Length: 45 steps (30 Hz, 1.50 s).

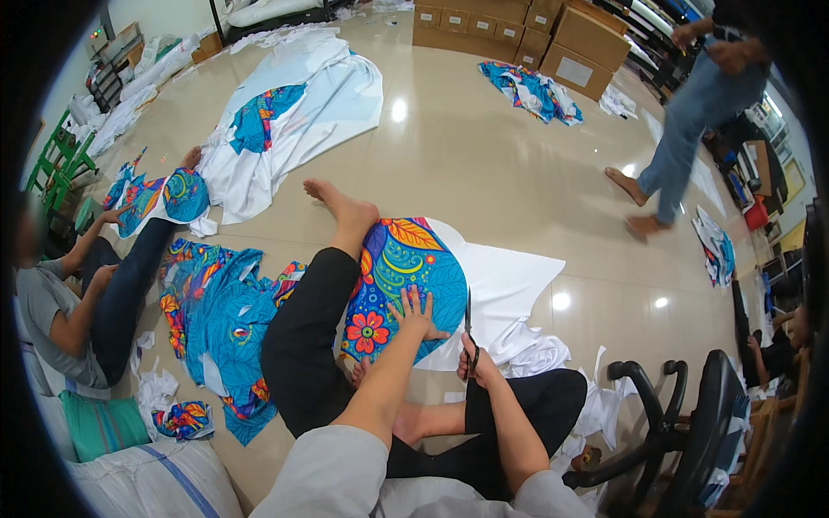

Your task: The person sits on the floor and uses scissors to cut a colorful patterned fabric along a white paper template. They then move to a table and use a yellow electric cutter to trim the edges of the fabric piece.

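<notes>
Sitting on the floor, I have a printed fabric piece (401, 259) spread between my legs, with bright flowers, leaves and swirls on blue. White fabric (509, 276) extends from its right side. My left hand (416, 318) lies flat on the print with fingers spread. In my right hand (484, 363) is a pair of scissors (469, 328) with black handles, its dark blades pointing away from me along the print's right edge. Whether the blades are parted is hard to make out. Crumpled white scraps (535, 352) lie just right of that hand.
Printed blue fabric (229, 319) is heaped left of my leg. Beyond it, a seated person (65, 319) handles similar cloth. White fabric (319, 95) covers floor farther off. Another person (691, 129) stands barefoot at far right. A black office chair (691, 432) is near right; cardboard boxes (587, 52) stand behind.
</notes>
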{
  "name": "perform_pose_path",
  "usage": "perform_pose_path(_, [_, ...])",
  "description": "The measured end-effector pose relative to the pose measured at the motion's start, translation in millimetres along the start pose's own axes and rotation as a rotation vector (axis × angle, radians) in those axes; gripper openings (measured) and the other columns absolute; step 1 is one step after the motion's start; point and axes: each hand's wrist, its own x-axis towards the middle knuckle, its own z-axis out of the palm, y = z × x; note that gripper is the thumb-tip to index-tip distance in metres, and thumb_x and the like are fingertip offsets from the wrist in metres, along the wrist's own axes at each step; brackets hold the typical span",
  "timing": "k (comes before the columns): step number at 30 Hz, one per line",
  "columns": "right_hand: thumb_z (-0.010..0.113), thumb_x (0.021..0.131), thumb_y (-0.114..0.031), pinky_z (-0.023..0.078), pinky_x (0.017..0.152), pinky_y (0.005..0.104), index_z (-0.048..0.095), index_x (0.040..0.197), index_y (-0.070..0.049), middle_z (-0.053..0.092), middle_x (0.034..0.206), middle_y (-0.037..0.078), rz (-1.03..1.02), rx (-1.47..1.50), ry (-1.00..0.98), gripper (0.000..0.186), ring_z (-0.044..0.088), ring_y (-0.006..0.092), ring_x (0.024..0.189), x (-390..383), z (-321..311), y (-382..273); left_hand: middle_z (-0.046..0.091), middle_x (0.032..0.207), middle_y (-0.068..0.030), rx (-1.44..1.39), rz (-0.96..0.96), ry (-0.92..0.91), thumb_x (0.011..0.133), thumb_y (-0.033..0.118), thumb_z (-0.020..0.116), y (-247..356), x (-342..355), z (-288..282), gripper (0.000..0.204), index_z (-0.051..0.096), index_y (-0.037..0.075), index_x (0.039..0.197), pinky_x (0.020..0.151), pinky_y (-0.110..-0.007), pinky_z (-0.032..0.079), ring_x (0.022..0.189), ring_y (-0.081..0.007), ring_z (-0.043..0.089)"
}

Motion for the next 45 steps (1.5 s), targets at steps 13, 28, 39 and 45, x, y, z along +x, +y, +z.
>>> perform_pose_path(13, [0.059, 0.082, -0.077, 0.043, 0.051, 0.0303, 0.042, 0.061, -0.014, 0.044, 0.054, 0.003, 0.000, -0.026, 0.021, 0.068, 0.051, 0.0183, 0.048, 3, -1, -7, -0.026, 0.160, -0.0222, 0.061, -0.075, -0.129, 0.065, 0.081, 0.067, 12, -13, -28, 0.139, -0.014, 0.018, 0.158, 0.108, -0.076, -0.004, 0.145, -0.0460, -0.026])
perform_pose_path(28, [0.058, 0.085, -0.074, 0.042, 0.051, 0.0286, 0.041, 0.060, -0.014, 0.043, 0.054, 0.001, -0.016, -0.123, 0.029, 0.067, 0.050, 0.0166, 0.049, 6, 3, -15, -0.028, 0.161, -0.0176, 0.032, -0.104, -0.130, 0.064, 0.079, 0.071, 13, -12, -28, 0.137, -0.011, 0.024, 0.159, 0.108, -0.076, -0.008, 0.145, -0.0432, -0.030])
perform_pose_path(39, [0.062, 0.086, -0.069, 0.038, 0.047, 0.0288, 0.041, 0.061, -0.014, 0.041, 0.054, 0.000, -0.029, -0.133, -0.029, 0.064, 0.046, 0.0153, 0.047, 8, -14, -17, -0.030, 0.160, -0.0178, 0.036, -0.115, -0.167, 0.065, 0.079, 0.070, 15, -12, -31, 0.136, -0.012, 0.024, 0.159, 0.107, -0.076, -0.009, 0.143, -0.0438, -0.033])
perform_pose_path(45, [0.063, 0.085, -0.069, 0.040, 0.048, 0.0297, 0.045, 0.066, -0.013, 0.044, 0.058, 0.000, 0.061, -0.149, -0.058, 0.062, 0.050, 0.0157, 0.050, 11, -26, -48, -0.030, 0.160, -0.0178, 0.048, -0.127, -0.162, 0.065, 0.080, 0.069, 14, -12, -30, 0.136, -0.012, 0.024, 0.159, 0.107, -0.076, -0.009, 0.143, -0.0438, -0.032])
